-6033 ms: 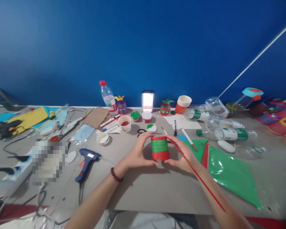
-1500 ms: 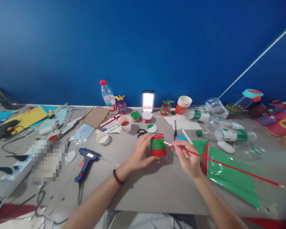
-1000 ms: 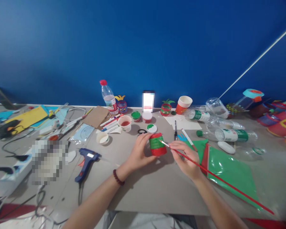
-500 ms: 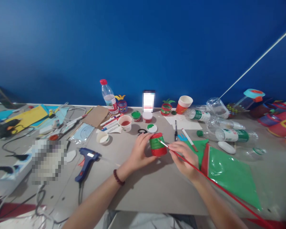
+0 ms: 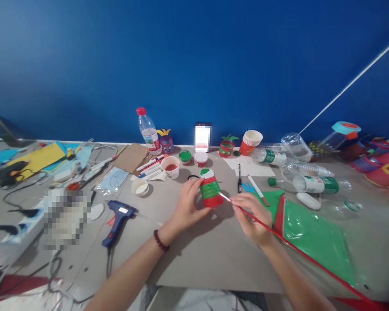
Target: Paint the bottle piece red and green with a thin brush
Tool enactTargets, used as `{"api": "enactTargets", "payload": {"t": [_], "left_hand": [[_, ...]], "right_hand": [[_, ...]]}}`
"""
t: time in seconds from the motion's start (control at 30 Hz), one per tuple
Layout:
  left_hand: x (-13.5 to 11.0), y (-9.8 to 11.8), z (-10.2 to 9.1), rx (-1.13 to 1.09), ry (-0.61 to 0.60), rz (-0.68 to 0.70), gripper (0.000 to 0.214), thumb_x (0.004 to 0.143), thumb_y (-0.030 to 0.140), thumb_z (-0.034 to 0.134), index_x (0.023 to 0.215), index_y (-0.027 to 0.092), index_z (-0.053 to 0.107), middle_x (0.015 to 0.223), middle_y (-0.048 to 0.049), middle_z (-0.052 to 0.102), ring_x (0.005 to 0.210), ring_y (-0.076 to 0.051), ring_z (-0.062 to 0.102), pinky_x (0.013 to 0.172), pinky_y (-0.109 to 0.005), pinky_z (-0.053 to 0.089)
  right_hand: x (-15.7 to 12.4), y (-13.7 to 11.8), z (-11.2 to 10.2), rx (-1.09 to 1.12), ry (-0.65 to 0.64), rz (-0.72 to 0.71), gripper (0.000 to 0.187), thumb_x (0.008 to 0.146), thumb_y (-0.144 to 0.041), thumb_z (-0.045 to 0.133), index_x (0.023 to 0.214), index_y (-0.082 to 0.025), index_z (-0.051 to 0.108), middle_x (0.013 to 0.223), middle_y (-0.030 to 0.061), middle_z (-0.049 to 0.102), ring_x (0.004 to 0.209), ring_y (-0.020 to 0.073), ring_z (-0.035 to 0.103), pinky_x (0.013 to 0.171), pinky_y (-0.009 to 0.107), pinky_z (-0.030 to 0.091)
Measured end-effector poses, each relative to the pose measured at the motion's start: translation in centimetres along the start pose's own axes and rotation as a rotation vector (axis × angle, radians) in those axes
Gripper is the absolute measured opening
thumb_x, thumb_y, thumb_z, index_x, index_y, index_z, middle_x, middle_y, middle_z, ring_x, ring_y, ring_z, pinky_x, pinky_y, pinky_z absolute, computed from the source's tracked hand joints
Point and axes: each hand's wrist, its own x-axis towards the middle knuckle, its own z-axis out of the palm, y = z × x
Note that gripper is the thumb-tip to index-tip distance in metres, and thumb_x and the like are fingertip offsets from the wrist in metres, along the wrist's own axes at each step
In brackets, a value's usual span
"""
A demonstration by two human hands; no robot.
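The striped container (image 5: 211,193) is clasped between thumb and fingers of the left hand (image 5: 188,202), well inside the tabletop (image 5: 194,255)'s near edge; the paintbrush (image 5: 226,197) is pinched by the right hand (image 5: 254,218), near the green packet (image 5: 317,235).

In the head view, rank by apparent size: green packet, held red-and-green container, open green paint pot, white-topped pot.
1. Green packet
2. Red-and-green container
Unranked below these: open green paint pot and white-topped pot look about alike.
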Motion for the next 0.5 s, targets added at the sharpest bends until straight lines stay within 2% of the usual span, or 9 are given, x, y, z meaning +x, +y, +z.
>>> {"api": "enactTargets", "payload": {"t": [0.13,0.23,0.37,0.43,0.5], "left_hand": [[0.1,0.0,0.1,-0.052,-0.024,-0.023,0.079,0.079,0.042,0.076,0.145,0.025,0.035,0.142,-0.0156,0.042,0.133,-0.032,0.044,0.109,-0.052,0.043],[0.2,0.0,0.2,-0.048,-0.048,0.018,0.08,0.079,0.04,0.076,0.146,0.026,0.034,0.141,-0.0154,0.043,0.132,-0.033,0.046,0.109,-0.052,0.044],[0.2,-0.6,0.6,0.163,-0.011,0.22,0.072,0.086,0.026,0.068,0.148,0.026,0.031,0.138,-0.0166,0.05,0.13,-0.032,0.05,0.112,-0.059,0.038],[0.0,-1.0,0.7,0.26,0.008,0.326,0.067,0.088,0.019,0.063,0.148,0.026,0.032,0.139,-0.0166,0.051,0.132,-0.031,0.051,0.112,-0.059,0.039],[-0.2,-1.1,0.8,0.33,0.015,0.418,0.061,0.09,0.015,0.06,0.145,0.027,0.036,0.142,-0.0156,0.052,0.135,-0.03,0.049,0.112,-0.056,0.041]], "right_hand": [[0.0,0.1,-0.2,-0.027,-0.009,0.068,0.031,0.09,-0.008,0.052,0.11,-0.027,0.068,0.091,0.0055,0.074,0.088,0.0229,0.068,0.079,0.04,0.057],[0.0,0.4,-0.2,-0.043,-0.047,0.133,0.032,0.093,-0.014,0.052,0.118,-0.028,0.066,0.105,0.0068,0.073,0.097,0.024,0.068,0.088,0.043,0.055],[-0.3,1.2,0.2,0.047,-0.129,0.346,0.045,0.09,-0.027,0.063,0.134,-0.028,0.053,0.132,0.0101,0.063,0.114,0.0262,0.064,0.096,0.046,0.054],[-0.5,1.6,0.4,0.122,-0.144,0.429,0.052,0.088,-0.032,0.066,0.137,-0.029,0.048,0.139,0.0111,0.058,0.12,0.027,0.06,0.099,0.047,0.053],[-0.7,1.9,0.6,0.183,-0.146,0.452,0.056,0.086,-0.034,0.068,0.138,-0.029,0.046,0.141,0.0117,0.055,0.125,0.0279,0.057,0.103,0.05,0.05]]}}
